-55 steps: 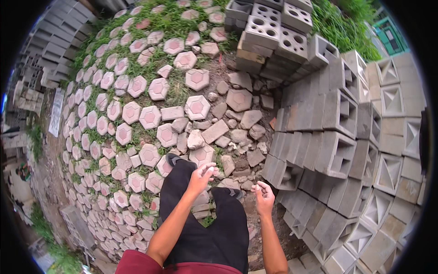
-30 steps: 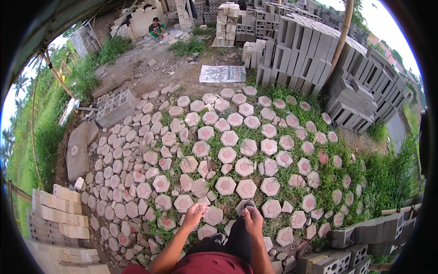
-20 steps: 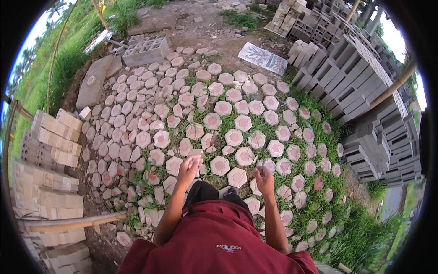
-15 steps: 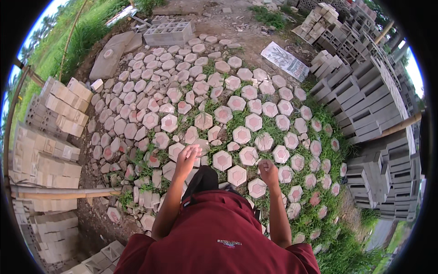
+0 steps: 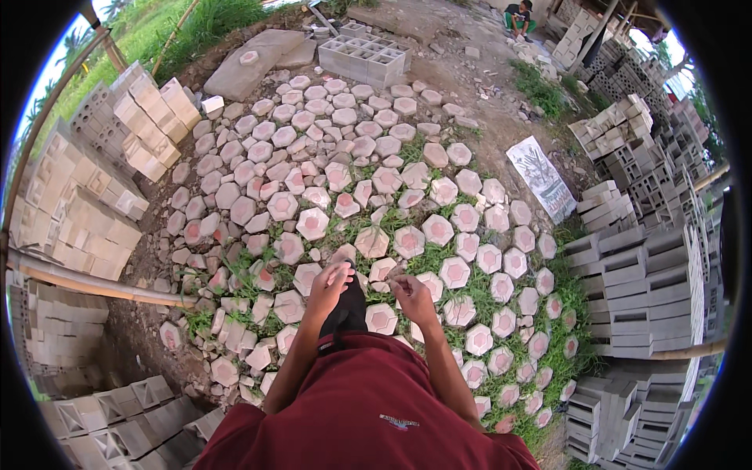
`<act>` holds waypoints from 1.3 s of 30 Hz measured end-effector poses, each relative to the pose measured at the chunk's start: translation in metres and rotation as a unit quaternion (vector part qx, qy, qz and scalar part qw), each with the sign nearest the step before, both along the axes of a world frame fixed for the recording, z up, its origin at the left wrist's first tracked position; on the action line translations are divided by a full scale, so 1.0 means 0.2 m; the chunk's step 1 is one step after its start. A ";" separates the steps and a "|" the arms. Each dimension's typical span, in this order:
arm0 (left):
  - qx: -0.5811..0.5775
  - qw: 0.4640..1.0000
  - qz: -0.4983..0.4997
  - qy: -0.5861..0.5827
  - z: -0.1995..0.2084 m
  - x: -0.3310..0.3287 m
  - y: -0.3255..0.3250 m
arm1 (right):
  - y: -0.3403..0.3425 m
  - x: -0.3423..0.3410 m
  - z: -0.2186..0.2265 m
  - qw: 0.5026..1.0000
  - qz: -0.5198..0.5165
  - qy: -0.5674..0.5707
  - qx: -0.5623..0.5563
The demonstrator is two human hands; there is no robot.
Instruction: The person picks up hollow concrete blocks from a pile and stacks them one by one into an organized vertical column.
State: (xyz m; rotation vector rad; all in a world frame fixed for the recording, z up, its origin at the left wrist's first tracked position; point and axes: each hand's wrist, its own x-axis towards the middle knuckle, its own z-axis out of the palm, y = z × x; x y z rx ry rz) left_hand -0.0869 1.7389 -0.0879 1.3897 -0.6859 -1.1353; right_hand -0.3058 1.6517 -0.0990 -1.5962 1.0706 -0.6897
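Observation:
Both bare hands hang in front of my waist, above a patch of hexagonal paving blocks. My left hand (image 5: 332, 283) has loosely bent fingers with small gaps between them, and nothing shows in it. Off to its right, my right hand (image 5: 412, 298) is half curled, fingers slightly apart, with no object visible. Neither touches a block. Below and between the hands lies a pale paving block with a reddish centre (image 5: 381, 319). My black-clad leg (image 5: 354, 305) is stretched forward next to the left hand.
Pale block stacks (image 5: 86, 223) stand at left, past a bamboo pole (image 5: 102, 290). Grey hollow blocks (image 5: 627, 294) are piled at right. Ahead are a multi-cell concrete block (image 5: 364, 61), a slab (image 5: 254, 63) and a printed sack (image 5: 542, 178). A person (image 5: 518, 19) squats far off.
My right hand has come in toward the left one, and its fingers have loosened. One leg now reaches forward. The view has shifted, bringing the distant person into sight.

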 end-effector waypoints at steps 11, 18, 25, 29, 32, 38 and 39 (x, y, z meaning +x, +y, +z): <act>-0.001 0.997 0.070 -0.035 0.08 0.94 -1.02 | -1.19 0.87 0.05 0.997 0.067 -0.046 0.007; 0.018 0.990 0.134 0.036 0.03 1.25 -1.46 | -1.75 1.33 -0.02 0.987 0.097 -0.034 0.123; 0.035 0.973 0.216 0.075 -0.07 1.60 -2.13 | -2.56 1.91 -0.11 0.982 0.169 -0.006 0.082; 0.025 0.965 0.246 0.088 -0.01 1.90 -2.68 | -3.12 2.24 0.06 0.980 0.197 0.013 0.015; 0.020 0.974 0.216 0.070 0.17 2.09 -3.07 | -3.52 2.41 0.19 0.978 0.207 -0.001 0.029; -0.020 0.966 0.248 0.071 0.35 2.43 -3.54 | -4.10 2.73 0.30 0.971 0.229 0.040 0.056; -0.013 0.964 0.255 0.074 0.33 2.48 -3.59 | -4.17 2.80 0.30 0.971 0.230 0.042 0.055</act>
